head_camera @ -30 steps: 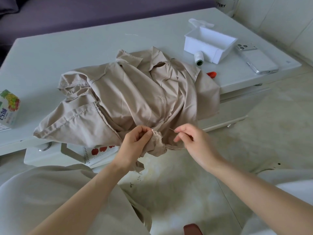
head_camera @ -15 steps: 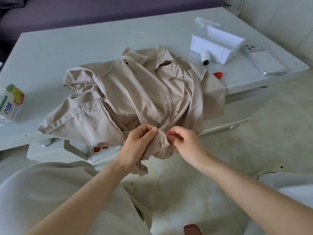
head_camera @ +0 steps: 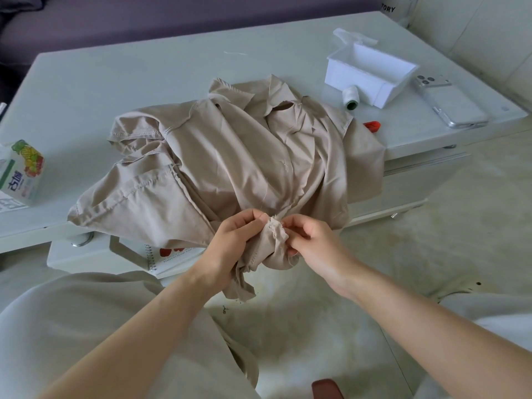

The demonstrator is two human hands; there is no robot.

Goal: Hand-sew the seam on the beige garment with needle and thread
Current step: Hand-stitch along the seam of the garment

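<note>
The left hand (head_camera: 239, 240) grips a bunched fold of the garment (head_camera: 230, 156) just off the table's (head_camera: 144, 76) near edge, the right hand (head_camera: 313, 240) pinching that fold alongside, needle indiscernible, the rest heaped on the table.

Bare hands (head_camera: 237, 243) (head_camera: 313, 244), forearms (head_camera: 149, 335); pale beige clothing (head_camera: 72, 321) over L leg, white (head_camera: 501, 323) R.

beige garment (head_camera: 230, 156), white box (head_camera: 371, 73), fruit-printed carton (head_camera: 21, 174)
</note>
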